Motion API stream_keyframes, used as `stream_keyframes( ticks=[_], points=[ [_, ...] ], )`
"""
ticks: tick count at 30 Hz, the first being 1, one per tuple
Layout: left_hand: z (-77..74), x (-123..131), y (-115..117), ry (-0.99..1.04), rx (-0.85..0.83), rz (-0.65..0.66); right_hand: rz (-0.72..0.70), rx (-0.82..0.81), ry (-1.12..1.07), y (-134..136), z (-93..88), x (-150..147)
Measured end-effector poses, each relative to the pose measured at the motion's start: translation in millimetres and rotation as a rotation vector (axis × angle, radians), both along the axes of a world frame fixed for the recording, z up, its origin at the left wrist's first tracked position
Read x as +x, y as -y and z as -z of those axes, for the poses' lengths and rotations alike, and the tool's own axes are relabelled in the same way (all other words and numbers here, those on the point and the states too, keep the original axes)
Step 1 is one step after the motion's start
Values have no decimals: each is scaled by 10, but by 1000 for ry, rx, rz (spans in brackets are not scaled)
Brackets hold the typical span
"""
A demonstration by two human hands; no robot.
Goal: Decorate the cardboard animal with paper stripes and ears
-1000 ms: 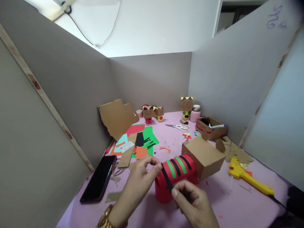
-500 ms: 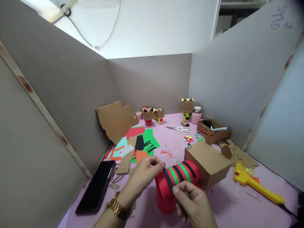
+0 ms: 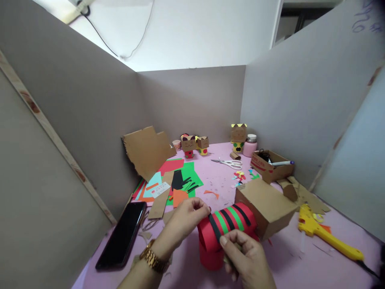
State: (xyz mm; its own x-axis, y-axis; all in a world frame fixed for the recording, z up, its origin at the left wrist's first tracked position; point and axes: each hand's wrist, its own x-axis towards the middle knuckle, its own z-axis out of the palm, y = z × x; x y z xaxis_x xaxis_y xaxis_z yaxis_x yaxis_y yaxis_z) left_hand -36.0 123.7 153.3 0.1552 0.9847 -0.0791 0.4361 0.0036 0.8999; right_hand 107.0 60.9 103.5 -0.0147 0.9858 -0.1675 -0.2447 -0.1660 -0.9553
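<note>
A red paper-covered roll (image 3: 207,236) lies on its side across an upright red piece (image 3: 210,260), with black and green stripes over its top. The cardboard box (image 3: 267,200) adjoins its right end. My left hand (image 3: 185,218), with a gold watch at the wrist, pinches the upper end of a black paper strip (image 3: 214,227) near the roll's left end. Lower down, the thumb and finger of my right hand (image 3: 248,257) pinch the same strip's other end against the roll. The right hand's other fingers curl underneath, partly hidden.
A black phone (image 3: 122,237) lies at left, below coloured paper sheets (image 3: 192,172) and torn cardboard (image 3: 147,154). White-handled scissors (image 3: 231,163) rest farther back, near small cardboard-headed figures (image 3: 189,144). On the right are a yellow glue gun (image 3: 333,239) and an open box (image 3: 269,167).
Both hands keep their pinch on the black strip against the roll. The whole view has shifted very slightly; otherwise things lie as before.
</note>
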Motion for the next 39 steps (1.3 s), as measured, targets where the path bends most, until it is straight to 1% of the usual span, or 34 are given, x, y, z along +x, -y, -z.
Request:
stream_keyframes(
  ticks=[10,19,25,30,34,37,39],
  points=[
    [-40,33,38,-9,-31,4,8,5,30,-4,17,2],
    [64,2,11,-19,-13,7,44,23,72,6,27,-22],
    [43,22,27,-8,-11,21,83,80,147,17,27,-31],
    [92,15,17,9,10,24,130,133,210,14,71,-31],
    [143,3,18,28,37,23,133,146,227,18,94,-25],
    [137,0,29,12,60,20,118,143,226,38,138,-25],
    [116,-4,45,-8,82,11,100,133,222,66,210,-30]
  ],
)
